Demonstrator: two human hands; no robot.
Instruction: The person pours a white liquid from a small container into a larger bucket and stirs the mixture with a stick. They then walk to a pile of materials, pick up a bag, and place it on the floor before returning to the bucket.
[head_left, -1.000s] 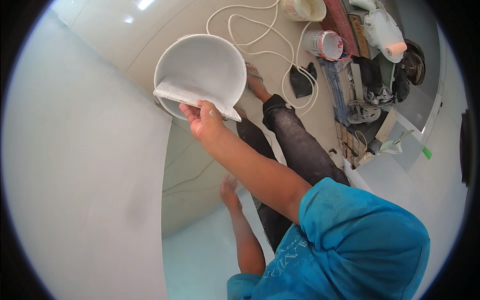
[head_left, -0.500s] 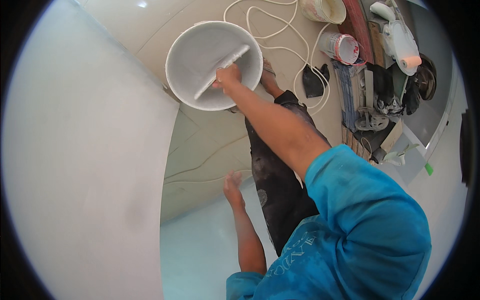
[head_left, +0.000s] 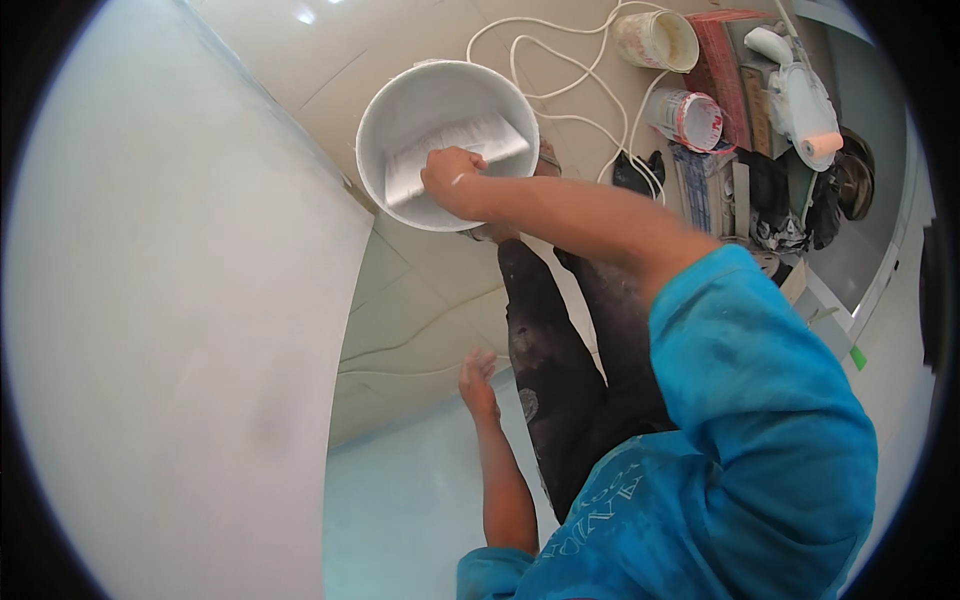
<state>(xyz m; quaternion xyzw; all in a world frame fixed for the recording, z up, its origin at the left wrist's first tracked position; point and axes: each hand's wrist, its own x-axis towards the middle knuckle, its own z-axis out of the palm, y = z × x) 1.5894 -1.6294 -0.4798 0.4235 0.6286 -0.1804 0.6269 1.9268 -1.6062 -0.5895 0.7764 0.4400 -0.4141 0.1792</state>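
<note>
Since half a second ago the broad scraper (head_left: 490,135) has turned from nearly edge-on to show its flat face; the right hand (head_left: 455,182) has turned with it. The scraper sits inside the white bucket (head_left: 430,95), its long axis slanting from the near-left rim up to the right rim, its free edge toward the far wall. The right hand's fingers are curled closed over its near edge — the left hand (head_left: 480,383) hangs loosely open, holding nothing. A foot (head_left: 548,160) stands just beside the right rim, cord (head_left: 530,18) loops beyond, and a white panel (head_left: 200,300) bounds the left; bare floor (head_left: 320,90) opens past the far-left rim.
</note>
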